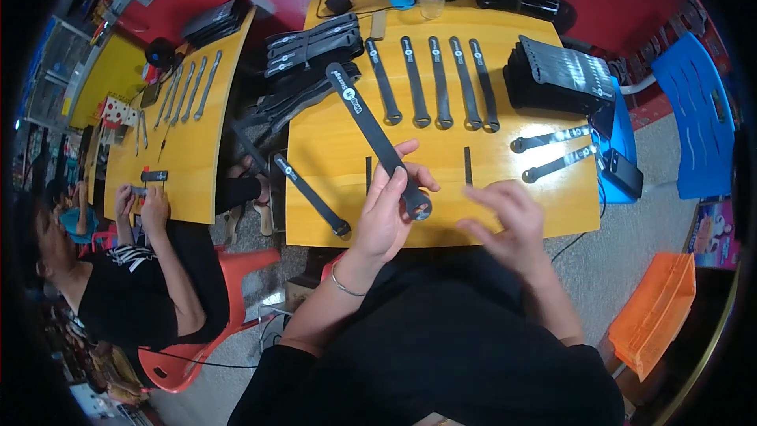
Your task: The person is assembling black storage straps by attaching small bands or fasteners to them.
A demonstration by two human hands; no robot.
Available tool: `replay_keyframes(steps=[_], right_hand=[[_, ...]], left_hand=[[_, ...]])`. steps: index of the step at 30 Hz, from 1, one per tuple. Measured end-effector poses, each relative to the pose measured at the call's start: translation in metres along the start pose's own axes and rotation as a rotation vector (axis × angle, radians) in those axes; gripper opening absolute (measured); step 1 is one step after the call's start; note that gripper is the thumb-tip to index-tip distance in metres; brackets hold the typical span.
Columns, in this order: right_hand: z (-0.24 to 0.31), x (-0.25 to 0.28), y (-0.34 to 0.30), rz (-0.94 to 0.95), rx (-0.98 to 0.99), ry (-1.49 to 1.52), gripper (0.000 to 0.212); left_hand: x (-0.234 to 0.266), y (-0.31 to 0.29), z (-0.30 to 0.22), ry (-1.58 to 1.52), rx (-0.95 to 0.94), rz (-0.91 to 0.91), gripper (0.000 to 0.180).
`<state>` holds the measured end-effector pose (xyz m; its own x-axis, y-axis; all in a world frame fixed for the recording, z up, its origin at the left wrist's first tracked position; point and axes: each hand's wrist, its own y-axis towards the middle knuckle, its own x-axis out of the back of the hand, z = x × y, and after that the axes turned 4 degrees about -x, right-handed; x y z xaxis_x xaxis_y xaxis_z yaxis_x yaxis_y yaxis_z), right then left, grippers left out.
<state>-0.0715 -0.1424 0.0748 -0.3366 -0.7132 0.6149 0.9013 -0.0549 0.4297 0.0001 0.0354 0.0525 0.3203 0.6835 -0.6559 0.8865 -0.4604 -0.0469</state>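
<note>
My left hand (382,217) is closed on a black strap (363,120) with white lettering and a rounded, eyelet-like lower end. The strap slants up and to the left above the table's front edge. My right hand (509,221) is a little apart to the right, slightly blurred, with thumb and fingers spread and nothing in them. Between the hands and behind them, two short thin black strips (467,166) lie on the yellow table (544,217). Another black strap (311,196) rests to the left of my left hand.
Several straps (436,83) lie in a row farther back, and two more (556,138) at the right. Bundled straps (311,47) and a black stack (560,75) flank them. A phone (623,172) sits on a blue stool. At left, a co-worker (130,292) handles a strap at another table.
</note>
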Motion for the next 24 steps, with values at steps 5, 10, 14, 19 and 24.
replay_keyframes(steps=[5,10,14,19,24], right_hand=[[0.018,-0.03,0.013,0.142,0.092,0.083,0.032],[0.02,-0.042,0.023,0.063,-0.03,0.302,0.027],[0.021,-0.04,0.023,0.123,-0.097,0.356,0.025],[0.028,-0.029,0.021,0.208,-0.201,0.288,0.036],[0.035,-0.026,0.02,0.192,-0.137,0.12,0.045]], left_hand=[[-0.002,-0.008,-0.008,-0.008,-0.04,-0.027,0.034],[0.006,-0.016,-0.014,-0.021,-0.014,0.049,0.037],[0.015,-0.018,-0.011,-0.101,-0.068,0.033,0.039],[0.016,-0.013,-0.005,-0.085,-0.135,-0.065,0.041],[0.016,-0.011,-0.001,-0.054,-0.214,-0.083,0.041]])
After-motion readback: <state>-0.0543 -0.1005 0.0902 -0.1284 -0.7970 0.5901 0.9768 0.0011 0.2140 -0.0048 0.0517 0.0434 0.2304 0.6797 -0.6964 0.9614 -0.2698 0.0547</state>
